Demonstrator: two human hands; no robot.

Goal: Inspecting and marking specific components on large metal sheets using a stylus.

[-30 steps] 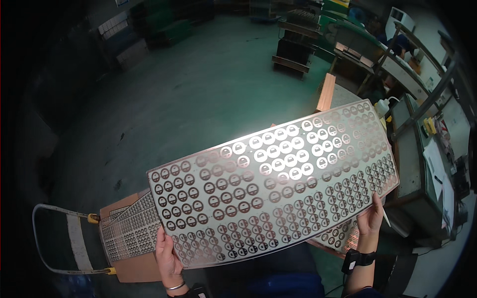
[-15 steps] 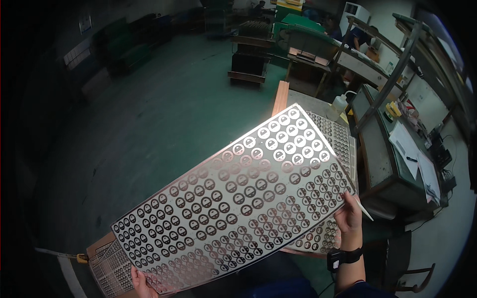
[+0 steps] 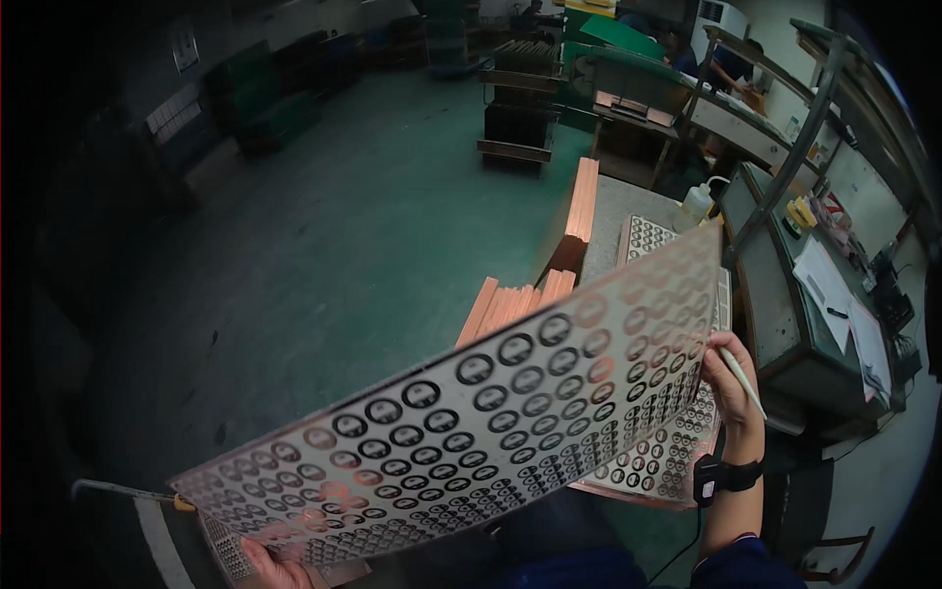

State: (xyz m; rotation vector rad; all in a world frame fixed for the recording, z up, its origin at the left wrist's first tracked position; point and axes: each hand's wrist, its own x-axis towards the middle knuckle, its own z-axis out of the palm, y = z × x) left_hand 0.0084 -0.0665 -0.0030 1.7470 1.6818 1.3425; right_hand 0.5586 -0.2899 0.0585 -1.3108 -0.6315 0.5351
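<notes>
A large, thin circuit board panel (image 3: 461,422) with rows of ring-shaped patterns slants across the middle, held in the air by both hands. My left hand (image 3: 275,566) is closed on its near left corner. At the right end, my right hand (image 3: 728,383) grips the edge and also keeps a slim white pen-like stick (image 3: 744,381) between its fingers. Under the raised right end, a similar patterned panel (image 3: 648,461) lies on the grey worktable (image 3: 623,196), partly covered from view. Beyond my left hand, more patterned panels (image 3: 224,548) show at the lower left.
Copper-coloured boards (image 3: 581,201) stand on edge left of the worktable, with more (image 3: 491,309) nearer. A squeeze bottle (image 3: 697,201) is at the back. On the right, a bench (image 3: 785,294) bears papers (image 3: 834,304) and a pen. A person (image 3: 731,69) works far off.
The panel has tipped toward edge-on, its right end swinging right and its left end shifting left. My right hand has moved right and up. Copper-coloured boards behind the panel have come into view.
</notes>
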